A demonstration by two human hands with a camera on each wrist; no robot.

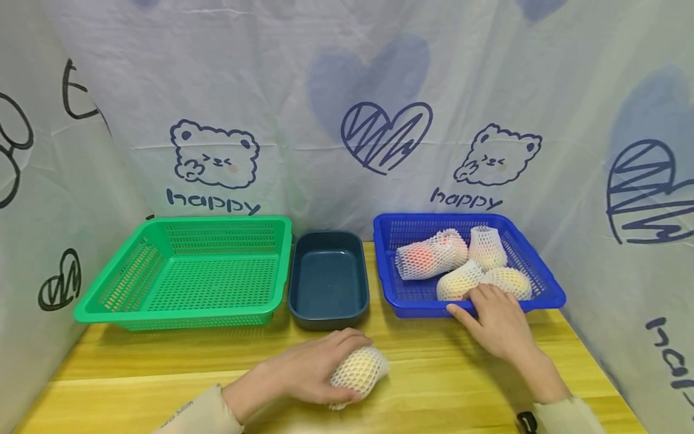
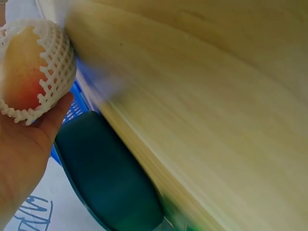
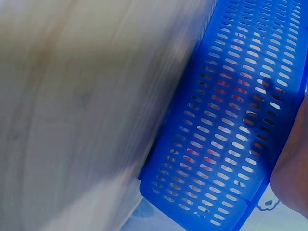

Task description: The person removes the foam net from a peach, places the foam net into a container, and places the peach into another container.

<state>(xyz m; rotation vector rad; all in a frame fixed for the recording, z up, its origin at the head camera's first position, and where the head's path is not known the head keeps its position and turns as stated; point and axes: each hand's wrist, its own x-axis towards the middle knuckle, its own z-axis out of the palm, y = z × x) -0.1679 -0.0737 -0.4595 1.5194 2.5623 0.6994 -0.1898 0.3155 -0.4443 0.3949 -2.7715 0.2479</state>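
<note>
My left hand [image 1: 320, 367] grips a peach [image 1: 360, 374] in a white foam net, low over the table in front of the dark tray. In the left wrist view the peach [image 2: 24, 67] shows yellow and red skin through the net's opening. At the right, my right hand [image 1: 499, 322] reaches over the front rim of the blue basket [image 1: 417, 310]. Its fingertips touch the netted fruit near that rim, and the thumb points left by the rim. Several netted fruits [image 1: 461, 282] lie in this basket. The right wrist view shows mostly the slotted basket wall [image 3: 221, 125].
A green basket [image 1: 217, 283] with nothing in it stands at the left. Between the baskets is a dark blue tray [image 1: 328, 277], also without contents. The wooden table [image 1: 444, 386] meets a printed white cloth [image 1: 303, 120] behind and at both sides.
</note>
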